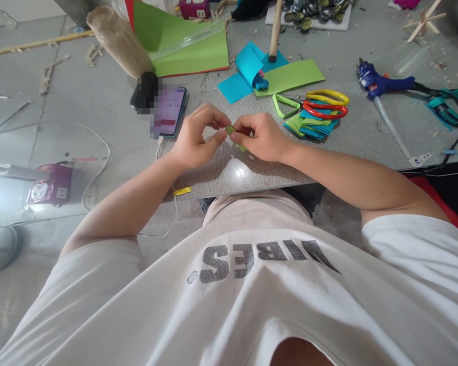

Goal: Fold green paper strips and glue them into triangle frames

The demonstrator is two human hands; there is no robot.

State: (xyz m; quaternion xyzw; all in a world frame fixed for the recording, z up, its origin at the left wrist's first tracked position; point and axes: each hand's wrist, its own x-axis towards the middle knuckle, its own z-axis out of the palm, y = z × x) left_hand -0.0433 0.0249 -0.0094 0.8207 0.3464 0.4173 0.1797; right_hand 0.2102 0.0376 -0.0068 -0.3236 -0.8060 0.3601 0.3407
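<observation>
A small green paper strip (230, 130) is pinched between the fingertips of both hands, above the table's front part. My left hand (200, 134) grips its left end, with thumb and fingers closed. On the other end, my right hand (261, 134) is closed, and a bit of green shows beneath its fingers. Scissors with red and yellow handles (325, 104) lie right of my right hand, on a pile of cut blue and green pieces (309, 126). A phone (171, 109) rests just left of my left hand, with a cable plugged in.
Green sheets (191, 48) and a brown bottle-like object (118, 43) stand or lie at the back left. Blue paper (236, 86), a green strip (293, 76) and a wooden stick (276, 33) are behind the hands. A blue glue gun (381, 81) lies right. The table edge (252, 190) is near my body.
</observation>
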